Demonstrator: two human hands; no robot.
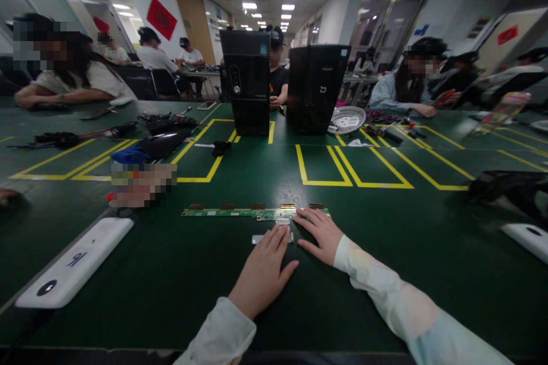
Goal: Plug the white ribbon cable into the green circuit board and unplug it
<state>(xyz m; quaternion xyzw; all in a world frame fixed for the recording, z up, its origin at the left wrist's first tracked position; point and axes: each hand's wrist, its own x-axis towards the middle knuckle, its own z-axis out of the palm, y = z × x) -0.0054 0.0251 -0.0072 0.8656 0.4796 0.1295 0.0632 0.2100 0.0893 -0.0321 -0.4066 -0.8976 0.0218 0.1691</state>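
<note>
A long, narrow green circuit board (222,213) lies flat across the green table, with several dark and gold tabs along its far edge. Below its middle rests a small pale strip (258,239), partly covered by my left hand (261,274). That hand lies with fingers extended and thumb apart, its fingertips on the strip and close to a small white connector piece (282,222). My right hand (321,234) is spread flat, fingertips at the board's right part and thumb on the table side. Neither hand grasps anything that I can see.
Two black computer towers (246,85) stand at the back. A white basket (347,120) sits beside the right one. A white device (77,262) lies at the left, another (528,239) at the right. Cables, tools and yellow tape outlines (327,183) are spread around. Other people sit nearby.
</note>
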